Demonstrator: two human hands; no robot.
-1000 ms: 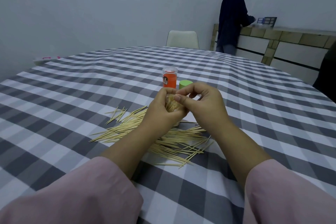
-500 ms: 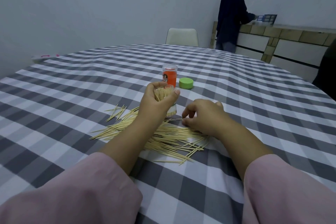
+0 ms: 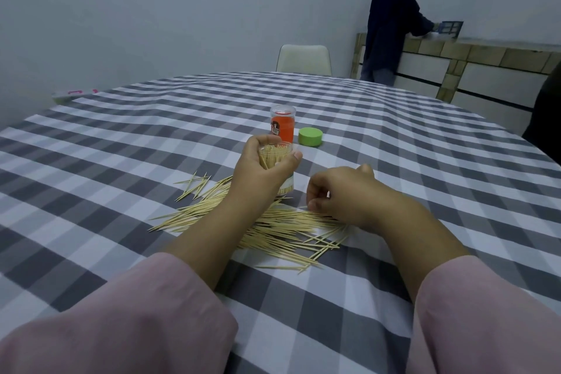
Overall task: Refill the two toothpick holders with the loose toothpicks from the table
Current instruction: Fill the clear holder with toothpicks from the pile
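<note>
Loose toothpicks (image 3: 273,226) are scattered on the checked table (image 3: 127,161), right hand (image 3: 346,194) pinching some at the pile's far right edge, left hand (image 3: 261,173) curled round the clear holder (image 3: 277,158) just behind the pile, orange holder (image 3: 283,124) and green lid (image 3: 310,136) farther back.

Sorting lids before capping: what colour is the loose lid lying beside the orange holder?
Green. The loose lid lies right of the orange holder, clearest in the head view.

Grey-and-white checked tablecloth (image 3: 394,146), orange holder (image 3: 283,126), green lid (image 3: 310,136), pale toothpicks (image 3: 288,228), pink sleeves (image 3: 121,322).
</note>
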